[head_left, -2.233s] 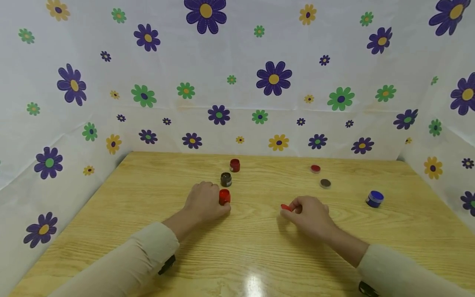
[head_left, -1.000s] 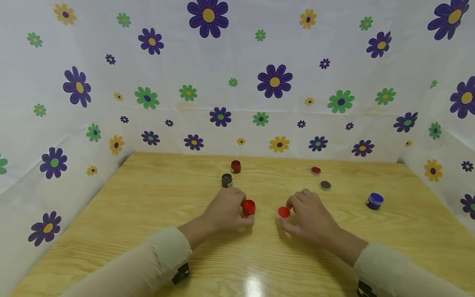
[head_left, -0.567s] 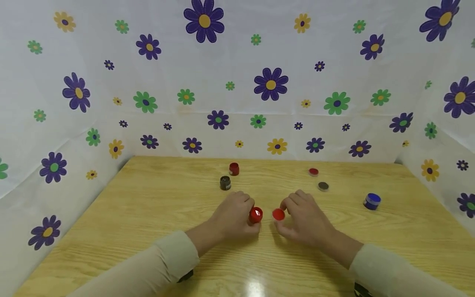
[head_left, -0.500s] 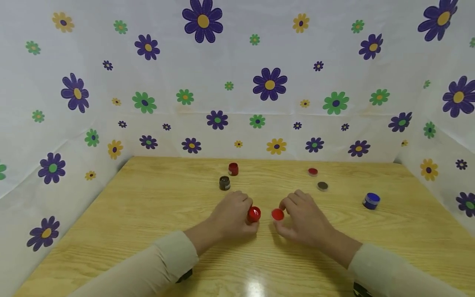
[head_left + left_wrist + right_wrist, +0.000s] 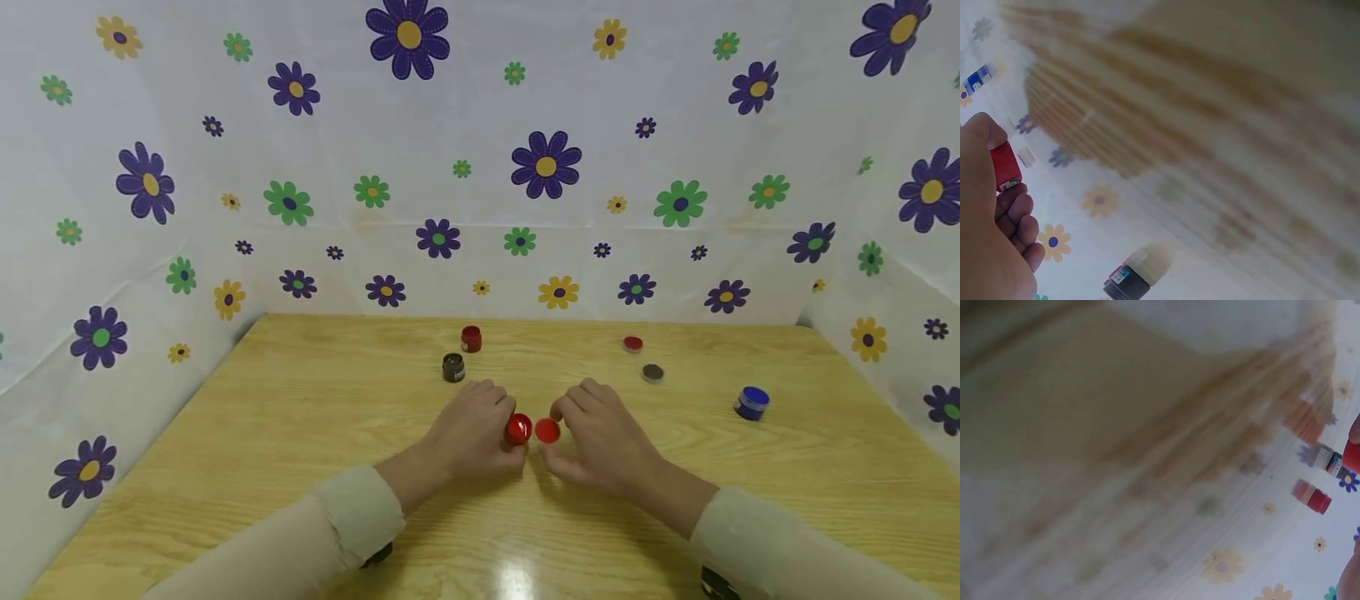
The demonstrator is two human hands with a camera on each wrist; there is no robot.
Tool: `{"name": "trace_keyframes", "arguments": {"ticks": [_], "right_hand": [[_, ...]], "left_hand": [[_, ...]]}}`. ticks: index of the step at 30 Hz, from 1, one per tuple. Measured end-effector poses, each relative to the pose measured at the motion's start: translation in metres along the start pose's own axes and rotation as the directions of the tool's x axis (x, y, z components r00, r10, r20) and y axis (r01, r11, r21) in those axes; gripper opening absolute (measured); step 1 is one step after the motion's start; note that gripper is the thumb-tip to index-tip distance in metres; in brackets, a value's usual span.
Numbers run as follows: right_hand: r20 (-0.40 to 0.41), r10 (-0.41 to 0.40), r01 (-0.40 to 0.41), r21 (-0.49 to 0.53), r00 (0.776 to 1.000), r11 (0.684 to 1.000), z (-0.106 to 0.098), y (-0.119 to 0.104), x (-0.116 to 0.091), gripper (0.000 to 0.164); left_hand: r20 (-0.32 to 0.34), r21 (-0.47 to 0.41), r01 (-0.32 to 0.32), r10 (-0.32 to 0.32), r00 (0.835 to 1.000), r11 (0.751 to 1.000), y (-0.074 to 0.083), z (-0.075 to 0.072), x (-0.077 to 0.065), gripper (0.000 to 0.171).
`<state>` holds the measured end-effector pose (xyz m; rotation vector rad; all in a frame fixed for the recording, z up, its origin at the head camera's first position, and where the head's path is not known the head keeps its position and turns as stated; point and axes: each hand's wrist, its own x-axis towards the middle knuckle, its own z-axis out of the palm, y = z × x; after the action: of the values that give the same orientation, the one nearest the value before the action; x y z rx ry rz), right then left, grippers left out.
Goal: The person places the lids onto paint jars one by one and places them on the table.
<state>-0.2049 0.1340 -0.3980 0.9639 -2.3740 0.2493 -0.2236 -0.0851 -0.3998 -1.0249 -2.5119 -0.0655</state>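
In the head view my left hand (image 5: 468,429) grips a small open paint jar (image 5: 518,429) of bright red between thumb and fingers. Just right of it, my right hand (image 5: 600,437) pinches a round lid (image 5: 547,431), its red face turned toward the camera. A narrow gap separates lid and jar. From the left wrist, the red jar (image 5: 1006,165) shows from the side, with the thumb on one end and the fingers curled below. The right wrist view catches only a finger and a red piece at its right edge.
Behind the hands stand an open black paint jar (image 5: 453,367) and an open dark red one (image 5: 471,339). To the right lie a dark red lid (image 5: 633,344) and a dark lid (image 5: 652,373). A blue jar (image 5: 752,403) stands farther right on the wooden table (image 5: 300,383).
The left hand has brought the red jar right and nearer, away from beside the black jar. The right hand has tilted the lid's red face into view and moved left, close to the jar.
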Motion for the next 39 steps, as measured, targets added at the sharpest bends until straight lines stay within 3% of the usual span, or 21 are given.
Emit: {"name": "trace_keyframes", "arguments": {"ticks": [6, 13, 19, 25, 32, 39], "right_hand": [[-0.013, -0.036, 0.035, -0.032, 0.999, 0.999, 0.002, -0.003, 0.003, 0.03], [-0.02, -0.013, 0.012, -0.045, 1.0, 0.999, 0.002, -0.002, 0.003, 0.032], [-0.049, -0.019, 0.017, -0.045, 0.999, 0.999, 0.002, 0.002, 0.002, 0.031], [-0.066, -0.016, 0.013, -0.039, 0.998, 0.999, 0.001, 0.005, 0.004, 0.031], [-0.06, -0.027, 0.025, -0.039, 0.998, 0.999, 0.001, 0.005, 0.005, 0.03], [-0.071, -0.033, 0.03, -0.04, 0.997, 0.999, 0.002, 0.005, 0.004, 0.029]], "left_hand": [[-0.002, -0.035, 0.032, -0.032, 0.999, 0.999, 0.0, 0.0, 0.002, 0.031], [0.077, -0.124, 0.151, -0.142, 0.987, 0.981, 0.007, 0.002, 0.008, 0.032], [0.086, -0.133, 0.21, -0.2, 0.976, 0.969, 0.009, 0.007, 0.016, 0.034], [0.082, -0.082, 0.143, -0.136, 0.987, 0.986, 0.014, 0.002, 0.02, 0.034], [-0.022, -0.023, 0.021, -0.021, 1.0, 1.0, 0.016, 0.002, 0.021, 0.036], [-0.078, -0.02, -0.007, 0.005, 0.997, 1.0, 0.015, 0.005, 0.02, 0.038]]}}
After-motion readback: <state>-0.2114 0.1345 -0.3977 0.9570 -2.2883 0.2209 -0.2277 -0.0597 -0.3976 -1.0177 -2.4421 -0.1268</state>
